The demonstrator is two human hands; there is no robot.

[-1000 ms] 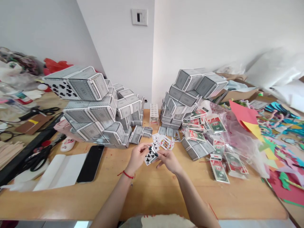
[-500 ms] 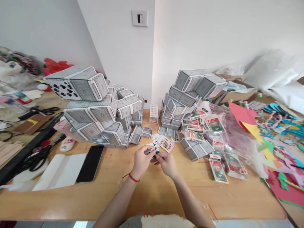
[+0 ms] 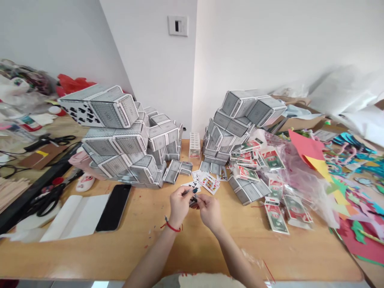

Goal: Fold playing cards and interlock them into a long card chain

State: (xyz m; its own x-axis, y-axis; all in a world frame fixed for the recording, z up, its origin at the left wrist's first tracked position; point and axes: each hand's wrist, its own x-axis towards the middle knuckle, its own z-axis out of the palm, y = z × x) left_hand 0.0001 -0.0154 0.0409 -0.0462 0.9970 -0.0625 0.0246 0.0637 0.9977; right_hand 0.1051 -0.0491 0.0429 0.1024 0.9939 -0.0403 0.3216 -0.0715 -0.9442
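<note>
The wooden table point(image 3: 300, 256) carries a black phone point(image 3: 114, 208) and face-up playing cards point(image 3: 209, 183). Near the phone lies perhaps a computer mouse point(image 3: 85, 183).

From my end, I see a craft workspace: scissors point(image 3: 60, 189), coloured paper point(image 3: 307, 146), thin sticks point(image 3: 12, 193) and stacked playing-card blocks point(image 3: 132, 143) lie about a wooden tabletop point(image 3: 129, 250) below pale walls point(image 3: 246, 48).

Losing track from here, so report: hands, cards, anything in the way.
Left hand and right hand close together, both pinching a playing card. Loose cards face up just beyond, nearest possible obstacle. Phone to the left, apart.
</note>
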